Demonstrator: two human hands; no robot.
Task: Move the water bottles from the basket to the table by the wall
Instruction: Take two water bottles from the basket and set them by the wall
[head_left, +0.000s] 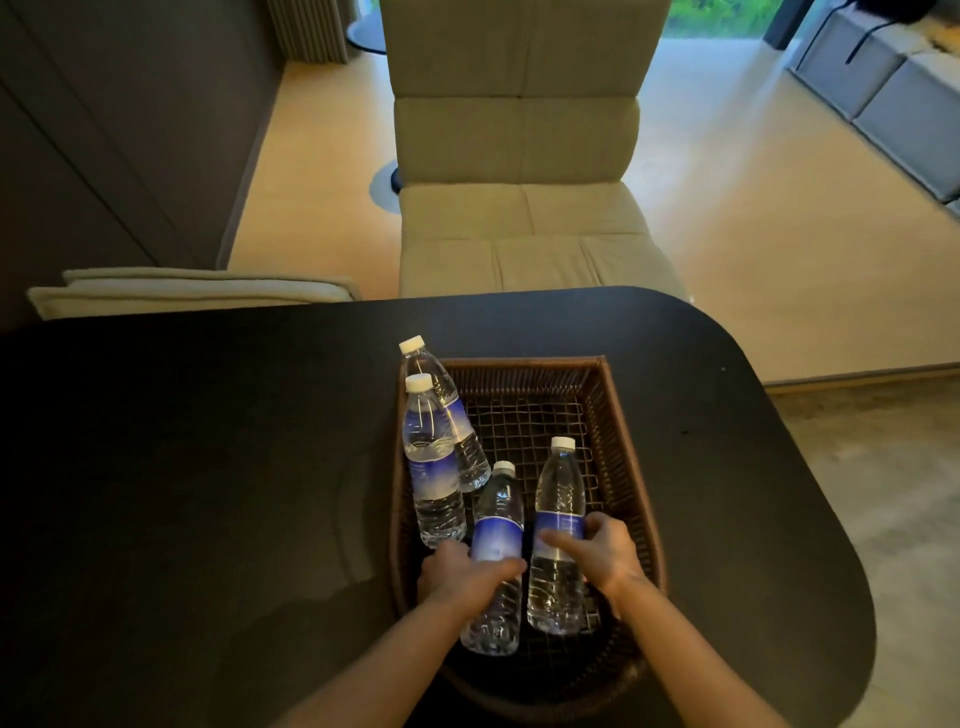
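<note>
Bare fingers of the left hand wrap one water bottle; the right hand grasps its neighbour bottle. Both stand in the woven brown basket, two more bottles at its left side, on the black counter.

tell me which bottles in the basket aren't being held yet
The two bottles leaning at the basket's left side. The left hand and right hand each grip one of the nearer two.

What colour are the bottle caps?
White, on all four bottles; the cap at the basket's far corner shows clearest, head view.
</note>
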